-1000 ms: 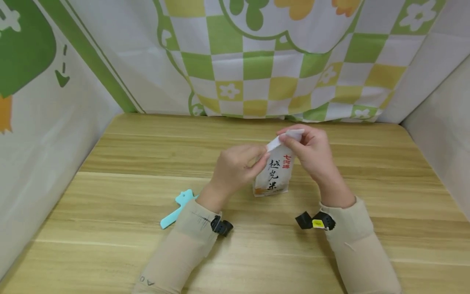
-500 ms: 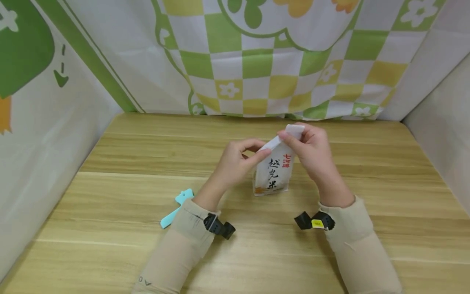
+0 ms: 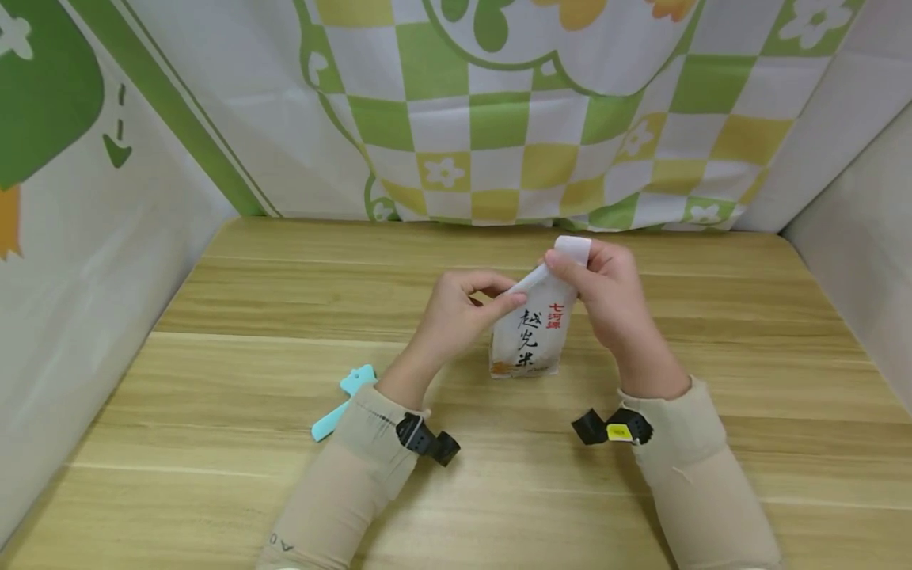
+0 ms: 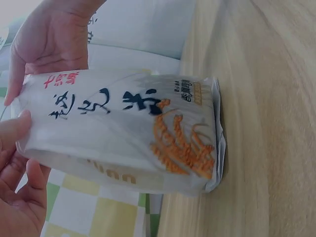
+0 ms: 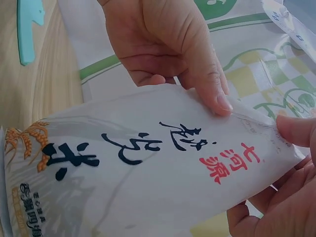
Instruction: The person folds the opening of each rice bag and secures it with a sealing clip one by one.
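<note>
A white paper rice bag [image 3: 526,340] stands upright on the table, printed with black and red characters and orange rice ears [image 4: 185,143]. My left hand [image 3: 456,313] pinches the left end of its folded top, thumb in front and fingers behind. At the other end of that top, my right hand [image 3: 606,293] pinches with the thumb on the front face. A strip of the top sticks up above the right thumb. Close in the right wrist view, the left thumb [image 5: 217,98] lies along the bag's upper edge, near the right hand [image 5: 291,182].
A flat light-blue plastic piece [image 3: 345,402] with a bear-like end lies on the wooden table [image 3: 527,491], partly behind the left sleeve [image 3: 378,443]. A green, yellow and white checked cloth [image 3: 499,119] hangs behind the table's back edge. Pale cloth walls stand on both sides.
The left hand has shifted its hold, its thumb now flatter along the front of the bag. The top's right end has risen and stands higher above the right thumb.
</note>
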### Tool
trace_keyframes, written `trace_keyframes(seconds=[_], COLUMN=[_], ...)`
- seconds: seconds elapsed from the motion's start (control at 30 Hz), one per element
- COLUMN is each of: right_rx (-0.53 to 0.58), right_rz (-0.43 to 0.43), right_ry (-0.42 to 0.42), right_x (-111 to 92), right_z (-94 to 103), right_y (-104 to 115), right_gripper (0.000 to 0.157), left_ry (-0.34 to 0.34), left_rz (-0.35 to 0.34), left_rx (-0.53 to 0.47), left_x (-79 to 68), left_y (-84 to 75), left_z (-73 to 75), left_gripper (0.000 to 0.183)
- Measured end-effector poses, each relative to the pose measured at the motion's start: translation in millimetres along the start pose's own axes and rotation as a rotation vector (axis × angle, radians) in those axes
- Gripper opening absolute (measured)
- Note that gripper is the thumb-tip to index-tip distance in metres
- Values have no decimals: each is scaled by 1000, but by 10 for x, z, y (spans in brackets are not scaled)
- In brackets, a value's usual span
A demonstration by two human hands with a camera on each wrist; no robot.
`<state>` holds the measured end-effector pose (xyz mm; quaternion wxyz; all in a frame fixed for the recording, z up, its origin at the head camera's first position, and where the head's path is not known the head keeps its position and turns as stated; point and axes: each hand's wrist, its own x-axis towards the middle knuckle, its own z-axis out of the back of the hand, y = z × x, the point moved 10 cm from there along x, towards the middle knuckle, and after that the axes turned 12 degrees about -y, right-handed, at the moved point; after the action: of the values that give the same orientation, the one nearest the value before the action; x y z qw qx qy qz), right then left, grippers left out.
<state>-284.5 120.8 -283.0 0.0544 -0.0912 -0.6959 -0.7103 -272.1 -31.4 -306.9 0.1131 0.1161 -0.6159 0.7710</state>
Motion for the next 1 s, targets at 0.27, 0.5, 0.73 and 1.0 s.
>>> trace_keyframes(seconds=[0.27, 0.5, 0.73, 1.0], right_rx=[95, 0, -178, -146], right_rz=[4, 35, 112, 78], right_ry=[-34, -51, 84, 123], right_x=[12, 15, -7, -30], right_z=[-19, -4, 1, -72], right_y=[40, 56, 123, 52], right_gripper=[20, 11, 15, 19], left_ry=[-30, -42, -49, -48], left_rz=[-4, -3, -10, -64], left_rx=[15, -10, -35, -9], left_x=[-1, -4, -9, -28], left_y=[-29, -12, -7, -60], left_z=[34, 37, 31, 23], left_gripper=[12, 13, 13, 12])
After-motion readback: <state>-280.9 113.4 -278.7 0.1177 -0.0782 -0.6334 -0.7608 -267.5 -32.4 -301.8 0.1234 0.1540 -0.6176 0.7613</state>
